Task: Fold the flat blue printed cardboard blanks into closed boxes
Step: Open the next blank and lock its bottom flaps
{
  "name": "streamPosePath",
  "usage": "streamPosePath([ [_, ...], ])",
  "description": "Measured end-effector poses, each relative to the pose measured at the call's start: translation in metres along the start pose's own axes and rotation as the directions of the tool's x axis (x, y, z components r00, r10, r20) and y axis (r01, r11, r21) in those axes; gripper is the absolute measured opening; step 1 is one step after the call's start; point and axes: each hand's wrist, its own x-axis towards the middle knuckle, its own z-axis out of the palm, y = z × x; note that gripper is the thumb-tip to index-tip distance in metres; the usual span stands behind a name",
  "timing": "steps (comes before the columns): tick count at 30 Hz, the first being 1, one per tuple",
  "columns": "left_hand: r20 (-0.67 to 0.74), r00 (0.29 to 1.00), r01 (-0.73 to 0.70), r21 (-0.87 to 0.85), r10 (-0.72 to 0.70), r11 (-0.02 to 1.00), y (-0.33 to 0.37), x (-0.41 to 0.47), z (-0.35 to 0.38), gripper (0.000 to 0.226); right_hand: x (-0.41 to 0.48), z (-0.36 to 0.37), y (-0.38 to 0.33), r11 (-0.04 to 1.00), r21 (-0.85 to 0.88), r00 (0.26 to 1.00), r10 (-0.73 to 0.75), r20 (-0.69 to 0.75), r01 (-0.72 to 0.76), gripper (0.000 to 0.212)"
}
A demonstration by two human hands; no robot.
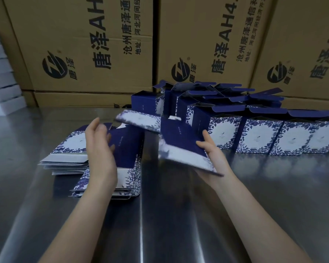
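A blue and white printed blank [179,141], blurred and partly unfolded, hangs above the table's middle. My right hand [213,154] holds it from below, thumb on its dark blue panel. My left hand [99,149] hovers with straight fingers over the stack of flat blanks [125,158], at the left end of the lifted blank; whether it touches anything I cannot tell. A second flat stack [68,158] lies further left. Several folded boxes [258,137] with open top flaps stand in rows at the right rear.
The steel table [179,215] reflects light in front of me. Big brown shipping cartons [95,44] form a wall along the back. A pile of white boxes [2,78] stands at the far left edge.
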Motion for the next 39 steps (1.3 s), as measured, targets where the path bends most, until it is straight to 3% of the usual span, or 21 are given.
streamPosePath([
  [3, 0.095, 0.989, -0.119, 0.029, 0.116, 0.992, -0.001, -0.001, 0.0, 0.053, -0.001, -0.001, -0.003, 0.998, -0.059, 0.996, -0.001, 0.094, 0.006, 0.035],
  [9, 0.229, 0.952, -0.239, 0.133, 0.204, 0.962, -0.013, 0.0, -0.003, 0.072, -0.004, -0.005, -0.011, 0.994, -0.098, 0.98, -0.02, 0.196, 0.04, 0.039],
  [15, 0.266, 0.923, -0.315, 0.107, 0.278, 0.943, -0.017, 0.009, -0.009, 0.065, -0.009, -0.002, -0.018, 0.999, -0.048, 0.981, 0.014, 0.194, -0.005, 0.041],
  [19, 0.18, 0.927, -0.351, 0.104, 0.329, 0.931, -0.013, 0.011, -0.009, 0.032, -0.012, 0.002, -0.022, 0.999, 0.029, 0.975, 0.026, 0.223, -0.034, 0.043],
  [21, 0.135, 0.928, -0.359, 0.065, 0.348, 0.931, -0.01, 0.01, -0.01, 0.027, -0.013, 0.003, -0.025, 0.998, 0.062, 0.965, 0.008, 0.261, -0.025, 0.041],
  [24, 0.08, 0.927, -0.368, 0.004, 0.366, 0.93, -0.006, 0.01, -0.01, 0.023, -0.015, 0.004, -0.026, 0.993, 0.117, 0.967, -0.057, 0.25, 0.029, 0.037],
  [26, 0.028, 0.934, -0.355, -0.052, 0.357, 0.933, -0.005, 0.01, -0.009, 0.02, -0.014, 0.004, -0.024, 0.991, 0.076, 0.98, -0.124, 0.157, 0.114, 0.031],
  [31, -0.023, 0.946, -0.324, -0.123, 0.324, 0.938, 0.002, 0.008, -0.007, 0.015, -0.009, 0.003, -0.021, 0.877, -0.328, 0.928, -0.373, -0.006, 0.35, 0.016],
  [35, -0.014, 0.957, -0.287, -0.189, 0.29, 0.939, 0.008, 0.003, -0.006, 0.011, -0.011, 0.006, -0.018, 0.823, -0.376, 0.9, -0.429, 0.081, 0.426, 0.018],
  [39, 0.01, 0.961, -0.267, -0.234, 0.277, 0.935, 0.013, -0.002, -0.003, 0.022, -0.012, 0.009, -0.018, 0.774, -0.368, 0.85, -0.515, 0.109, 0.515, 0.017],
])
